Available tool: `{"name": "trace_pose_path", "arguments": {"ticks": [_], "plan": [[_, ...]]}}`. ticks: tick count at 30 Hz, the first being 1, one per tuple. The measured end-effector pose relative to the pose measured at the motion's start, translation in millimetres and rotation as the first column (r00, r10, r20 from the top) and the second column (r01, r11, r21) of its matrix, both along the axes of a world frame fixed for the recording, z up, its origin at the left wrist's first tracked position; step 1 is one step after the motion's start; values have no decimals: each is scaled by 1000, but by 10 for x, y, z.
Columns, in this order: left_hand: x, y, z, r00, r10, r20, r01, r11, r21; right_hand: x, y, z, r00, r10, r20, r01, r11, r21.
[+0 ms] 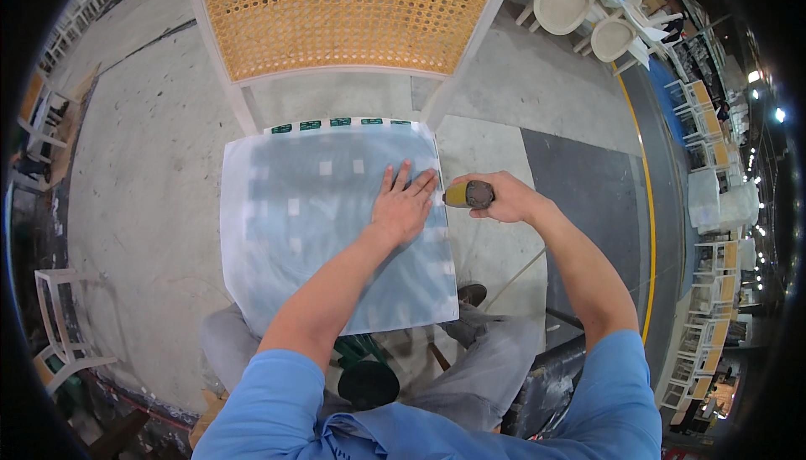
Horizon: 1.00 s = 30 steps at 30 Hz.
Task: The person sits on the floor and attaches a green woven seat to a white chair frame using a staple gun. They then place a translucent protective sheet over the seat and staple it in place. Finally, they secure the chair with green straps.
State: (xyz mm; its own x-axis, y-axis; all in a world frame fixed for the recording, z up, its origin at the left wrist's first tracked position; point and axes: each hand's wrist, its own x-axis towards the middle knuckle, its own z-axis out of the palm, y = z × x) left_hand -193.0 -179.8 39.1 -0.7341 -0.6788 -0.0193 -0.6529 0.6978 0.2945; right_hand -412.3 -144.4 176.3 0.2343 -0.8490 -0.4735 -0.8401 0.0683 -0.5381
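Floor, pale grey concrete, scuffed; dark grey floor section, right; yellow line, running near to far along its right side; white chairs, heaped, far right; white-framed chairs with tan panels, in rows, right; white chair frame, near left; chair row, far left, blurred; bright lamps, right.
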Motion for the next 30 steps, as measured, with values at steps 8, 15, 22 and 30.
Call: {"name": "trace_pose_path", "arguments": {"ticks": [8,15,22,30], "plan": [[6,-91,28,998,-57,1,57,998,42,-115,-18,-10,982,-129,134,128,992,16],[-76,-264,26,998,-62,6,62,997,38,-258,-95,200,974,-176,142,182,983,-35],[-98,-619,45,1000,-11,17,11,1000,11,-202,-378,131,994,-81,71,84,996,-38],[-155,-644,73,999,4,46,-5,1000,31,-168,-662,-156,1000,18,19,-17,1000,-26]]}}
